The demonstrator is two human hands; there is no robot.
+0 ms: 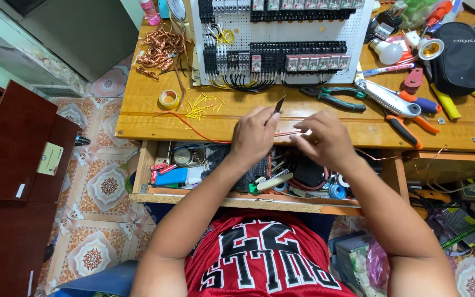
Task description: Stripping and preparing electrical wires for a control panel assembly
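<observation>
While two hands, left hand, right hand, grip one red wire, one blade

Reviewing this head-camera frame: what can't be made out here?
- Head view: how the left hand grips the dark blade; its fingers hide the handle.
- The right hand covers the red wire end, so its grip is unclear.
- Open drawer: contents partly hidden by both forearms.
- White control panel: top cut off by the frame edge.

Ref: white wiring panel. Copper wire scraps left of it; tape roll below-left; green-handled pliers below-right; black pouch far right.
</observation>
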